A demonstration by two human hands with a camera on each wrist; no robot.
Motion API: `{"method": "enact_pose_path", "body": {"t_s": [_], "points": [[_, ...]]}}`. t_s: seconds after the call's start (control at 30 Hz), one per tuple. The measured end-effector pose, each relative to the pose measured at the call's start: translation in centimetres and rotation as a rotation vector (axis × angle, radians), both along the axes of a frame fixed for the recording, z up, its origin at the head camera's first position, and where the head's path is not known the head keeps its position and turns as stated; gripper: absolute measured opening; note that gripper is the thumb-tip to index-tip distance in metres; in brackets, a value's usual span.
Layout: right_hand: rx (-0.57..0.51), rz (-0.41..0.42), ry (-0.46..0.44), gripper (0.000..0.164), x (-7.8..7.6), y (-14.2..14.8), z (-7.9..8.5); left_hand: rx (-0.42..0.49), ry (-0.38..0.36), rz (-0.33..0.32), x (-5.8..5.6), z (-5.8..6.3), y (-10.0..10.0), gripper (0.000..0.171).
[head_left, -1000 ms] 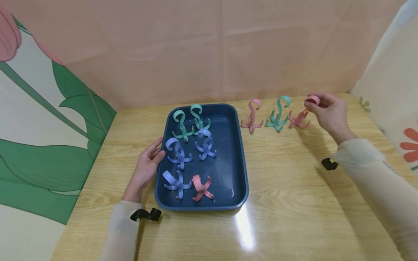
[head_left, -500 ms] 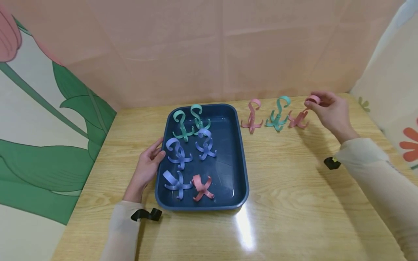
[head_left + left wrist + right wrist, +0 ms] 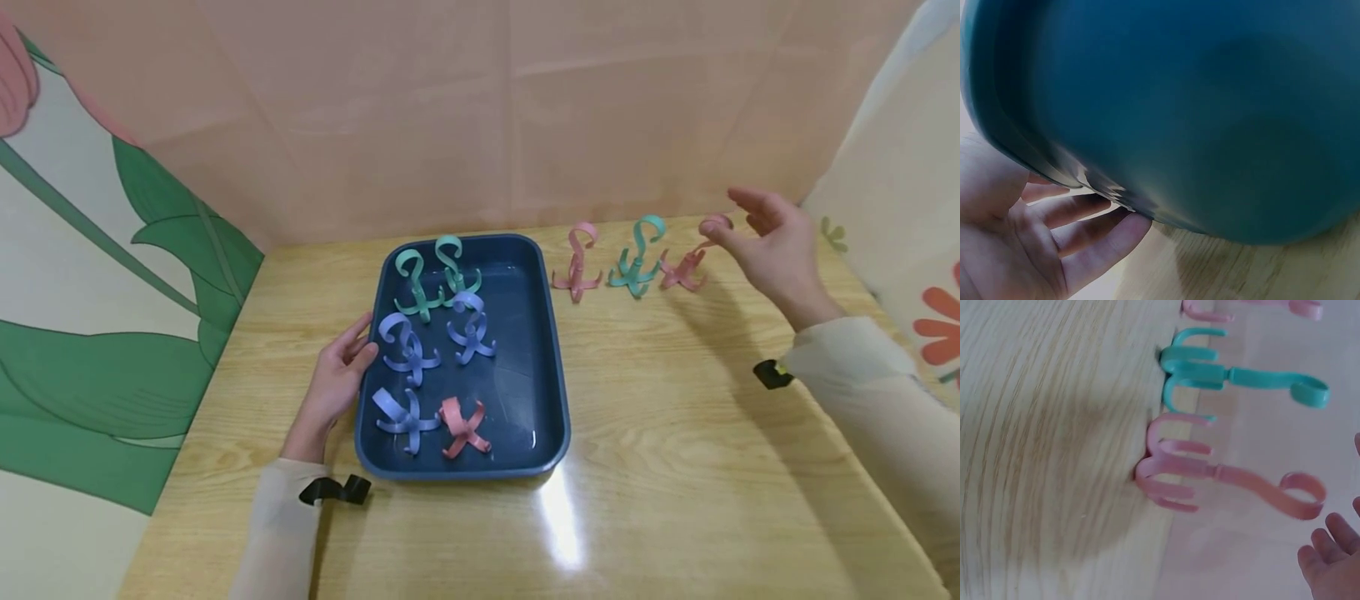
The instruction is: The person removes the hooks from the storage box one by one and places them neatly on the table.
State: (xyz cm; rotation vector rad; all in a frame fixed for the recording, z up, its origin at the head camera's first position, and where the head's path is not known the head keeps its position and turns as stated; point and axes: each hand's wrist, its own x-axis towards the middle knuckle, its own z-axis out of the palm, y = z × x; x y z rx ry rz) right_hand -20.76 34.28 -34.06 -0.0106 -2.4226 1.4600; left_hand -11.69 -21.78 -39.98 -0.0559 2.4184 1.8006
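Note:
My left hand (image 3: pixel 339 379) holds the left side of a dark blue tray (image 3: pixel 564 417), its thumb at the rim. In the left wrist view its fingertips lie against the tray's outer wall (image 3: pixel 1147 125). At the back right, my right hand (image 3: pixel 780 250) is beside a pink multi-pronged swivel hook (image 3: pixel 684 271), fingers spread. The right wrist view shows that hand (image 3: pixel 1335 559) apart from the pink hook (image 3: pixel 1179 465), which stands on its prongs with its curl up. To its left stand a green hook (image 3: pixel 637 265) and another pink hook (image 3: pixel 577 271).
Inside the tray are two green hooks (image 3: pixel 420 296), several blue hooks (image 3: pixel 412 358) and a pink hook (image 3: pixel 463 429). The wooden table (image 3: pixel 660 450) meets a pink-covered wall (image 3: pixel 420 108) behind. Printed panels (image 3: pixel 97 392) flank both sides.
My right hand has let go of the pink hook's curl, spread its fingers and moved slightly right and back. The left hand stays at the tray.

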Motion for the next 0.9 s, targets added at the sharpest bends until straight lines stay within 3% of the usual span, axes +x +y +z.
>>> {"method": "enact_pose_path", "body": {"t_s": [0.17, 0.33, 0.67, 0.9], "points": [[-0.013, 0.016, 0.008, 0.060, 1.1, -1.4, 1.0, 0.004, -0.014, -0.003, -0.1, -0.1, -0.1, 0.051], [-0.031, 0.059, 0.075, 0.058, 2.5, -3.2, 1.6, 0.012, -0.019, -0.004, -0.1, -0.1, 0.0, 0.051], [-0.029, 0.170, 0.248, 0.055, 5.0, -7.0, 1.5, 0.015, -0.028, -0.006, -0.2, 0.1, 0.0, 0.051], [-0.102, 0.299, 0.285, 0.055, 6.5, -9.5, 1.2, 0.021, -0.032, -0.010, -0.2, 0.1, -0.1, 0.051]]}}
